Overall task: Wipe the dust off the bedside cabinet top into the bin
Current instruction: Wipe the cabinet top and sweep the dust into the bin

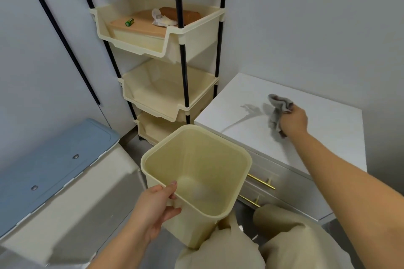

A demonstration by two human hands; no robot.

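Note:
A white bedside cabinet (323, 135) stands at the right with a grey streak of dust (247, 113) on its top. My right hand (294, 121) grips a crumpled grey cloth (277, 113) and holds it on the cabinet top, just right of the dust. A cream square bin (227, 155) is held tilted with its rim against the cabinet's front left edge. My left hand (156, 207) grips the bin's near rim, thumb inside. The bin looks empty inside.
A cream three-tier rack (196, 35) on black poles stands behind the bin; its top tray holds a battery, crumpled paper and a brown object. A blue-lidded container (54, 159) sits at the left. Two gold drawer handles (261, 181) face my knees (273, 220).

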